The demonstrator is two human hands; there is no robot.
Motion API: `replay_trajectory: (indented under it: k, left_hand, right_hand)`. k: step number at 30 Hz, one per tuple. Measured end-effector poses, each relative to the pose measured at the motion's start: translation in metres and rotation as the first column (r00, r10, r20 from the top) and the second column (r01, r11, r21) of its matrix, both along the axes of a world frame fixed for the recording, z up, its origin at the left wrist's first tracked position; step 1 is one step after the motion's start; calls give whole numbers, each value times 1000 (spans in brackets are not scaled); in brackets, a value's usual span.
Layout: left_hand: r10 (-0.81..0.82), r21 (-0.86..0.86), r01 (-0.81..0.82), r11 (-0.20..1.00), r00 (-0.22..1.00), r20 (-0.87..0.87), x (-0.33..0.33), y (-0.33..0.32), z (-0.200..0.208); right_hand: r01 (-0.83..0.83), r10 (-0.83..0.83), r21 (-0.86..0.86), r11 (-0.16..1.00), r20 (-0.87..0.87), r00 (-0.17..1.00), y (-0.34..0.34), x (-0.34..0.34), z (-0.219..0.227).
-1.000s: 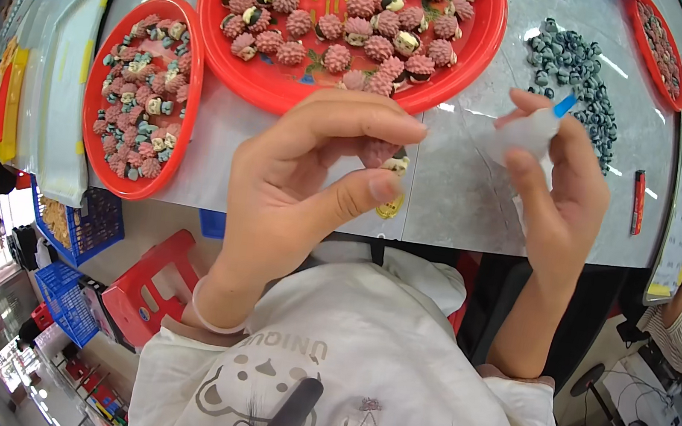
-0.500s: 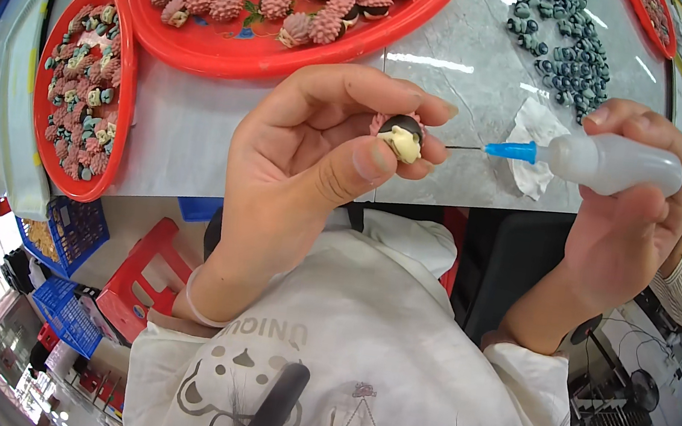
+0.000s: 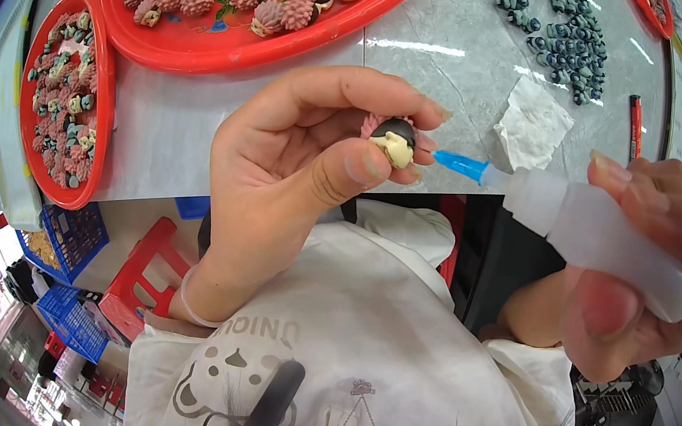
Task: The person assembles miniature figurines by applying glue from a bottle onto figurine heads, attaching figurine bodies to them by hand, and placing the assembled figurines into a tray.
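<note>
Between the thumb and fingers of my left hand (image 3: 267, 152) is a small figurine head (image 3: 396, 144) with knobbly pink hair, a black band and a cream front. My right hand (image 3: 659, 220) wraps around a translucent white squeeze bottle (image 3: 585, 221), tilted with its nozzle up and to the left. The bottle's blue needle tip (image 3: 461, 166) points at the right side of the figurine head. Its thin needle reaches the head's edge beside my left fingertips; whether it touches cannot be made out.
A large red tray (image 3: 172, 60) of similar pink heads lies beyond my left hand. A smaller red tray (image 3: 99, 129) of mixed pieces stands at the left. Farther right are dark green pieces (image 3: 573, 50), a white tissue (image 3: 534, 122) and a red marker (image 3: 635, 127).
The squeeze bottle has tilted, its base swinging down and right with my right hand, and its needle has come closer to the figurine head. My left hand keeps its grip.
</note>
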State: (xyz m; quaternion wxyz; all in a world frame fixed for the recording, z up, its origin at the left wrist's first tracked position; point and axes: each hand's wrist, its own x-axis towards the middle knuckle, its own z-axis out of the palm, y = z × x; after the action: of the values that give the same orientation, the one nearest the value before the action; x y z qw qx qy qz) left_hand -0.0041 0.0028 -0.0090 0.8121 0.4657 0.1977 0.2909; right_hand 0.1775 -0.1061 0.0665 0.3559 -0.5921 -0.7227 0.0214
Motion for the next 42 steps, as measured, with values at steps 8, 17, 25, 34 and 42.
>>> replay_trajectory:
  k: [8,17,25,34,42]
  left_hand:
    - [23,-26,-22,999,1000,18,1,2,0]
    - [31,-146,-9,989,988,152,4,0,3]
    - [73,-91,-69,993,996,46,-7,4,5]
    - [2,-91,4,996,998,67,-2,3,8]
    - [35,-89,-30,996,998,60,-7,4,6]
  right_hand:
    - [255,-220,75,964,-313,924,3,-16,-14]
    - [247,-243,-51,968,-439,865,31,-1,-62]
    - [143,-195,-178,974,-318,928,46,14,-60]
    - [304,-311,-216,928,2,951,83,87,-66]
    - [272,-250,-178,946,136,959,64,73,-60]
